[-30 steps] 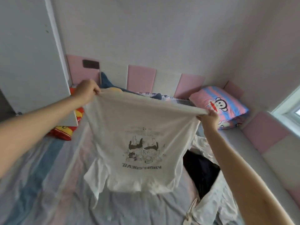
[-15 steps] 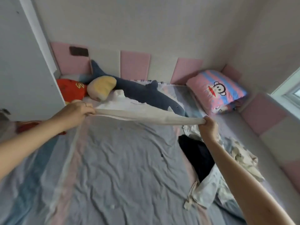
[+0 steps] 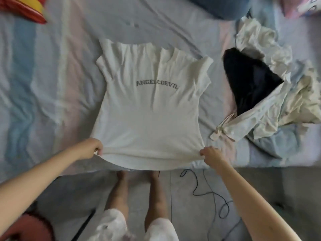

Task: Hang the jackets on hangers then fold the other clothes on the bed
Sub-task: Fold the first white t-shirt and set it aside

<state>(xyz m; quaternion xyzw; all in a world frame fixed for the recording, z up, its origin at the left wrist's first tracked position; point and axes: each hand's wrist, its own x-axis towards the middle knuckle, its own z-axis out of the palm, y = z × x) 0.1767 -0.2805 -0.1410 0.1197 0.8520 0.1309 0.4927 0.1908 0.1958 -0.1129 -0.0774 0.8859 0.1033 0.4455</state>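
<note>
White T-shirt (image 3: pixel 147 108), grey lettering: spread flat at the middle of the bed (image 3: pixel 52 84), hem over the near edge, sleeves toward the far side. Left hand (image 3: pixel 90 150) pinches the hem's left corner; right hand (image 3: pixel 211 154) pinches its right corner, fingers curled on the cloth. Black garment (image 3: pixel 250 79) and crumpled pale clothes (image 3: pixel 278 105): heaped toward the bed's right edge.

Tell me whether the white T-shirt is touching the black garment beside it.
Apart. The head view shows a strip of bedsheet between the white T-shirt and the black garment.
</note>
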